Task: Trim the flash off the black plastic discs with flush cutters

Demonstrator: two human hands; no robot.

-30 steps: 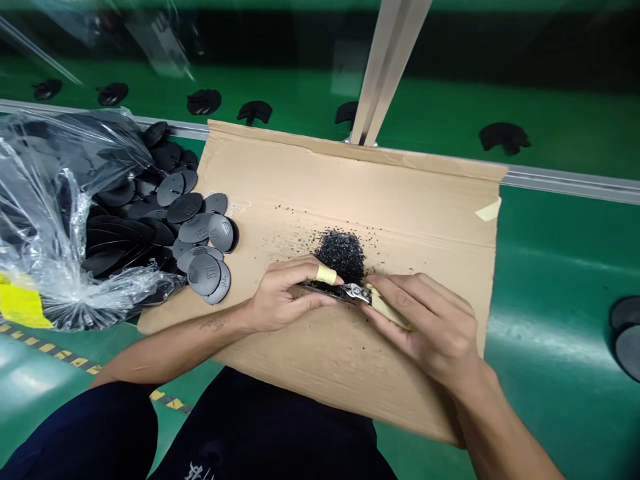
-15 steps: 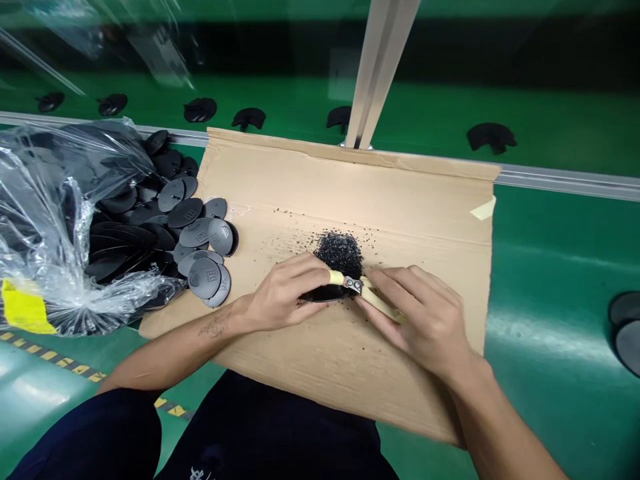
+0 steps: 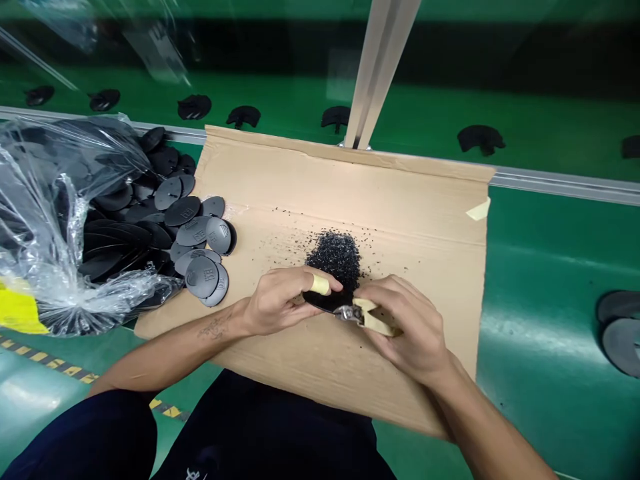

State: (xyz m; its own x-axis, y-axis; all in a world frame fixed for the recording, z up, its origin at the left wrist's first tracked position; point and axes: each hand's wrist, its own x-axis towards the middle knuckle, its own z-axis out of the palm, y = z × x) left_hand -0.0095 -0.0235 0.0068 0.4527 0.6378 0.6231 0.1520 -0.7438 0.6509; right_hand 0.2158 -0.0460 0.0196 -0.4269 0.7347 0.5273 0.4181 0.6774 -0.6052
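Observation:
A black oval plastic disc (image 3: 323, 302) is gripped in my left hand (image 3: 277, 301), with the thumb over its top. Cream tape (image 3: 321, 285) wraps that thumb. My right hand (image 3: 413, 327) is closed around cutting nippers (image 3: 371, 316) with cream-coloured handles. Their metal jaws lie at the disc's right near edge; I cannot tell whether they bite on it. Just beyond both hands rises a heap of tiny black plastic clippings (image 3: 334, 257), with loose bits scattered around it.
Cardboard (image 3: 300, 180) lies under the work. To the left, many black oval discs (image 3: 202, 277) spill from a clear plastic bag (image 3: 45, 200). Behind stands a metal frame post (image 3: 383, 73) with a glossy panel. More discs (image 3: 623, 343) rest on the green surface at right.
The nippers have moved toward me and slightly left, from over the disc's right end to its near edge. My left thumb now extends further across the disc. The view has shifted slightly.

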